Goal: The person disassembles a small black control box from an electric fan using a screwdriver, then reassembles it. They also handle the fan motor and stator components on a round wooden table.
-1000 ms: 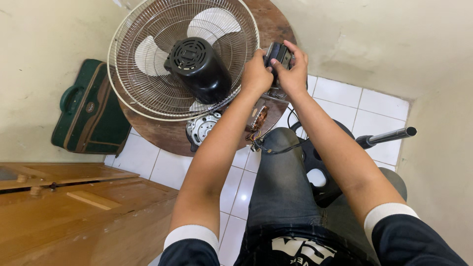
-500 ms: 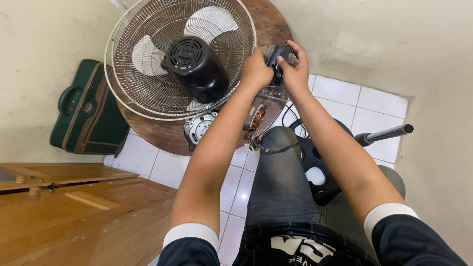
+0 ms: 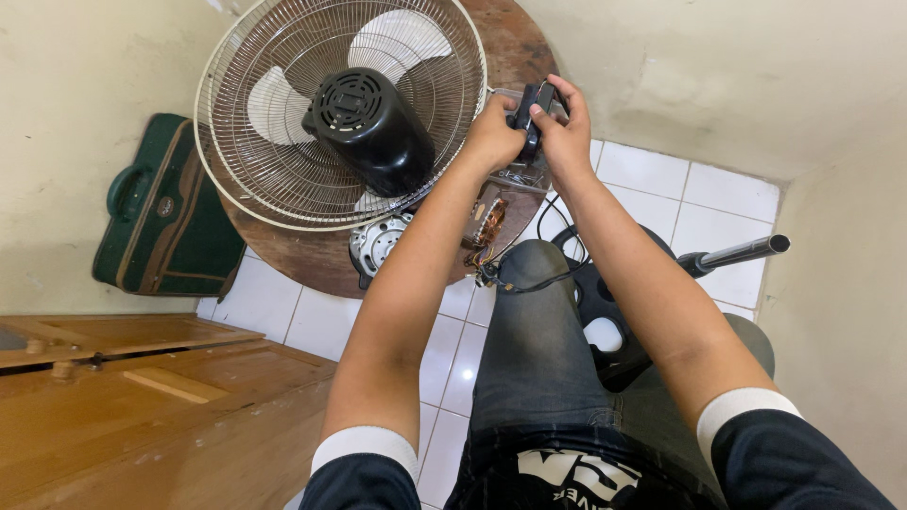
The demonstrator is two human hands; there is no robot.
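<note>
At far left I note a green case [image 3: 161,222] against the wall, cloth-sided with a hard handle. Next, a wire fan guard [image 3: 283,179] lies on the round wooden table [image 3: 510,47], its black ribbed motor housing [image 3: 368,127] facing up; thin wire, springy, easily bent. My left hand [image 3: 493,137] and right hand [image 3: 567,132] both close around a small black part [image 3: 527,118] above the table's right edge. It is possibly a switch block; the fingers hide most of it. I judge it light, rigid plastic, smooth, best pinched by its sides. Below sit a copper-wound stator [image 3: 488,222] and trailing cable [image 3: 539,279]: fragile windings.
</note>
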